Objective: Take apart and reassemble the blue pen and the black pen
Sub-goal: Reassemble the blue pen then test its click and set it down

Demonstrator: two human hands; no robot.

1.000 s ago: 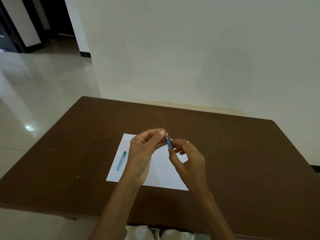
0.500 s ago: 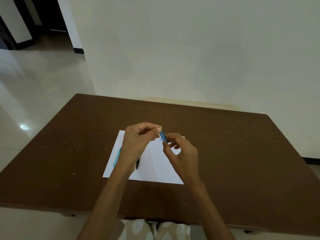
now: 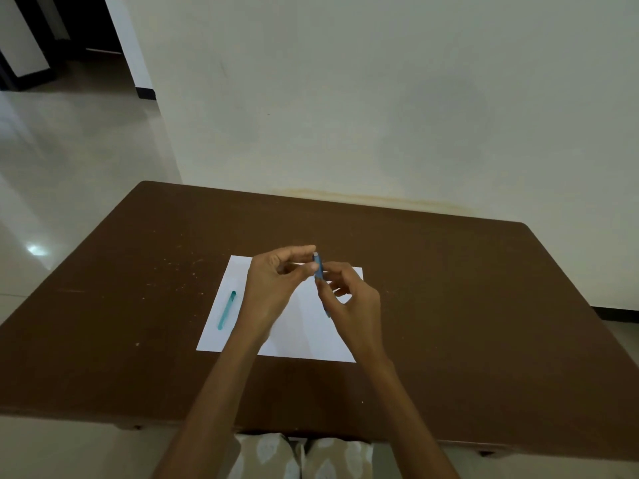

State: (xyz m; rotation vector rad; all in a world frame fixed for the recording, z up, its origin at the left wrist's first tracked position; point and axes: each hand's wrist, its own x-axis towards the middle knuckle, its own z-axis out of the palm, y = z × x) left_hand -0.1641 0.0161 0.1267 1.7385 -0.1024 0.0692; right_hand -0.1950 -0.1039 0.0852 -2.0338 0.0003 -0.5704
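At the centre of the frame, above a white sheet of paper [image 3: 301, 326] on the brown desk [image 3: 449, 305], both hands are meeting on the blue pen [image 3: 318, 267], which is standing nearly upright. The left hand [image 3: 276, 285] is pinching the pen's upper end between thumb and fingertips, while the right hand [image 3: 352, 302] is curling its grip round the lower barrel, hiding the tip. A translucent teal pen part [image 3: 227, 310] is lying on the paper's left side, well apart from both hands.
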